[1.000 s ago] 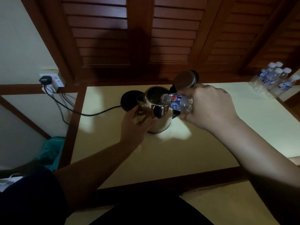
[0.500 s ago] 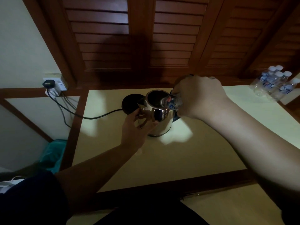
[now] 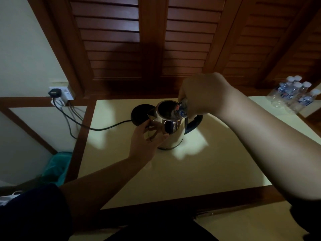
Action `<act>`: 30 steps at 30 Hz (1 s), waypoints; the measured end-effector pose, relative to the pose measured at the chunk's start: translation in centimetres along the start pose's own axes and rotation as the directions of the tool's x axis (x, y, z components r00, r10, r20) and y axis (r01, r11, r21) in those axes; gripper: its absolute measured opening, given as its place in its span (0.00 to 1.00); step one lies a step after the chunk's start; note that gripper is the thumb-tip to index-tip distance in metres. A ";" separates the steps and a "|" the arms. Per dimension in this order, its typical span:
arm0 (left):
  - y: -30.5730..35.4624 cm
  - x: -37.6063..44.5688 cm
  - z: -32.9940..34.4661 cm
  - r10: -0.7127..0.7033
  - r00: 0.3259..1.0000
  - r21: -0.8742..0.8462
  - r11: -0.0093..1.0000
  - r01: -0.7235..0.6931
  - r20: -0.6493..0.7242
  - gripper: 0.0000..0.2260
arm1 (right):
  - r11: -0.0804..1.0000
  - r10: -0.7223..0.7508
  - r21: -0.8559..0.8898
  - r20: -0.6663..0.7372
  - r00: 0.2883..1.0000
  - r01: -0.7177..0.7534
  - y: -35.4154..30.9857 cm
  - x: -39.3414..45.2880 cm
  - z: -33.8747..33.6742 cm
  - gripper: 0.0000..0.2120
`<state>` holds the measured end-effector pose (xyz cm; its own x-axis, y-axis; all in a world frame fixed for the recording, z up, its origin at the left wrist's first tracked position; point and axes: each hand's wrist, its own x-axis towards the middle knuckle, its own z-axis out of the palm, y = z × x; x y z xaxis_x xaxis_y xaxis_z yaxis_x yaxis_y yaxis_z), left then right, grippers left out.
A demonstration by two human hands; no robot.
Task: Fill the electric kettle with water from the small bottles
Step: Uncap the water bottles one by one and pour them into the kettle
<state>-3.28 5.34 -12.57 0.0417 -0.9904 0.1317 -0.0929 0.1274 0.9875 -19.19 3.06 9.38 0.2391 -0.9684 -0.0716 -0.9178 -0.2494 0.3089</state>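
- Dark sleeve (image 3: 31, 211) fills the near left corner of the view; both bare forearms reach from there over the cream tabletop (image 3: 199, 171).
- Left hand (image 3: 145, 141), fingers partly spread, cups the near left side of the kettle (image 3: 171, 129), fingertips touching the shiny steel.
- Kettle stands upright around the middle of the tabletop, towards the far edge, mouth open upward, spout to the left, black handle to the right.
- Right hand (image 3: 203, 94) is closed round a bottle (image 3: 181, 109), tipped steeply with its long axis running from upper right down to lower left, neck end pointing into the kettle's mouth. Most of the bottle is hidden by the fingers; only a bit of label shows. Water cannot be made out.
- Black base (image 3: 139, 113) lies just behind the kettle on the left, partly hidden by it; its cord (image 3: 97, 127) runs off the left edge to a wall socket (image 3: 60, 93).
- More bottles (image 3: 293, 94) cluster at the far right corner, blurred.
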 end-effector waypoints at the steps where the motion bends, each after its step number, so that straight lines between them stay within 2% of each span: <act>1: 0.1 0.0 0.0 0.003 1.000 0.006 1.000 -0.003 0.003 0.20 | 1.000 -0.008 -0.004 0.001 1.000 0.008 -0.1 0.3 -0.2 0.18; 5: 0.4 -0.2 -0.2 0.023 1.000 0.042 0.999 -0.023 0.009 0.24 | 0.999 -0.030 -0.027 -0.025 0.999 0.030 -0.4 0.9 -0.4 0.16; 15: 0.5 -0.3 -0.3 0.017 1.000 0.080 0.997 -0.017 0.005 0.21 | 0.999 -0.027 -0.048 -0.058 0.998 0.024 -0.1 0.1 -0.2 0.18; 18: 0.7 -0.2 -0.4 0.018 0.999 0.123 0.992 -0.021 0.027 0.20 | 0.998 0.014 0.069 -0.073 0.997 -0.009 0.5 -1.1 -0.2 0.21; 20: 0.9 -0.1 -0.7 0.005 1.000 0.143 0.990 -0.009 0.030 0.21 | 0.963 0.087 0.263 -0.081 0.993 -0.063 0.8 -2.8 0.7 0.24; 23: 0.9 0.0 -1.3 -0.043 0.997 0.169 0.985 0.032 0.067 0.23 | 0.785 0.163 0.619 -0.155 0.974 -0.033 0.6 -6.0 4.4 0.23; 24: 1.0 -0.1 -1.7 -0.070 0.993 0.178 0.983 0.053 0.090 0.24 | 0.694 0.187 0.720 -0.164 0.969 -0.012 0.4 -6.9 6.0 0.24; 26: 0.7 -0.7 -2.6 -0.151 0.981 0.222 0.967 0.121 0.123 0.27 | 0.423 0.214 0.906 -0.096 0.972 -0.004 -0.6 -8.4 9.5 0.29; 28: 0.2 -1.7 -3.8 -0.224 0.967 0.366 0.916 0.167 0.121 0.31 | 0.209 0.193 0.977 -0.005 0.981 -0.036 -2.0 -9.5 13.5 0.30; 30: -0.5 -3.1 -5.1 -0.197 0.965 0.574 0.816 0.063 0.175 0.30 | 0.100 0.214 0.992 0.058 0.975 -0.081 -3.5 -10.3 17.2 0.24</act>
<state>1.69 8.62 -13.00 -0.1155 -0.9899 -0.0827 -0.6446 0.0114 0.7644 -23.92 13.78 -7.31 0.0187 -0.9981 -0.0586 -0.4253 0.0451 -0.9040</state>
